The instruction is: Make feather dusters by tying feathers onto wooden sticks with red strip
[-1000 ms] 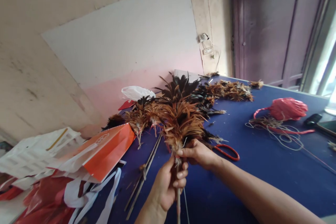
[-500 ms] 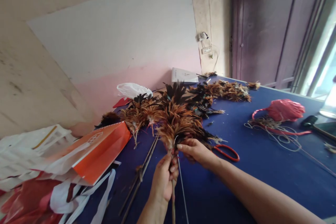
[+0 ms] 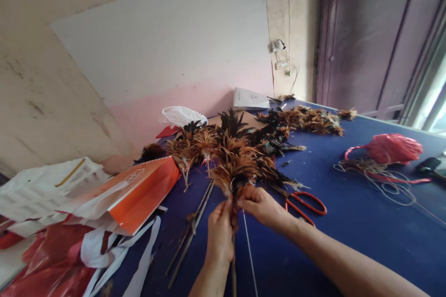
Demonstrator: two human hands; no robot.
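A feather duster (image 3: 237, 151) with brown and black plumes points away from me at the middle of the table. My left hand (image 3: 220, 227) is closed round its thin stick (image 3: 233, 264), just below the feathers. Against the base of the plumes, my right hand (image 3: 259, 206) pinches with thumb and fingers; what sits between them is hidden. A taut white string (image 3: 250, 250) runs from beneath my right hand toward me. Red-handled scissors (image 3: 310, 202) lie beside my right wrist, their blades partly under feathers.
Feather bundles (image 3: 306, 120) spread across the back of the blue table (image 3: 348, 232). Thin sticks (image 3: 191, 232) lie left of my hands. An orange paper bag (image 3: 142, 195) and red plastic (image 3: 52, 255) fill the left. A pink twine ball (image 3: 395, 148) and tangled string (image 3: 379, 176) lie right.
The view has shifted slightly, so the surroundings appear further right or left of before. My right hand has drawn in closer to my left at the feather base, fingers more curled.
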